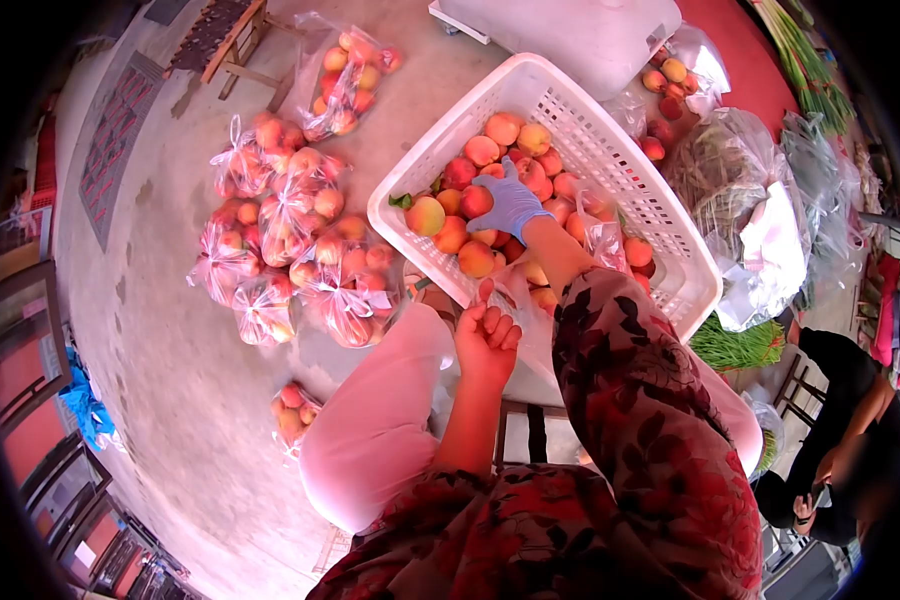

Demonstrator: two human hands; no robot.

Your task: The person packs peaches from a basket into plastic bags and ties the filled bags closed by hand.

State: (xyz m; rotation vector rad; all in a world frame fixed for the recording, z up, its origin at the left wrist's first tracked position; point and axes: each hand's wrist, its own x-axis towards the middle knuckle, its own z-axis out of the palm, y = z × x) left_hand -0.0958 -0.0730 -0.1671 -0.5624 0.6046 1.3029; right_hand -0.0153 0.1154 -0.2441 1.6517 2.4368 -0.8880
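Observation:
A white slatted crate point(395, 178) holds many red and yellow peaches point(425, 216). My right hand point(515, 203), in a blue-violet glove, rests over the peaches with its fingers spread; a red peach point(477, 202) lies between thumb and fingers. Bare and lower, by the crate's near edge, my left hand point(488, 335) has curled fingers pinching the edge of a clear plastic bag point(518, 290). This bag hangs over the crate's near rim. Another piece of clear plastic point(602, 240) lies on the peaches to the right of my right hand.
Several tied bags of peaches point(290, 215) stand on the floor at the left, one smaller bag point(293, 412) nearer me. Beyond the crate are a white box point(580, 35) and more bagged peaches point(672, 78). Green vegetables point(735, 343) and a person in black point(840, 430) are at the right.

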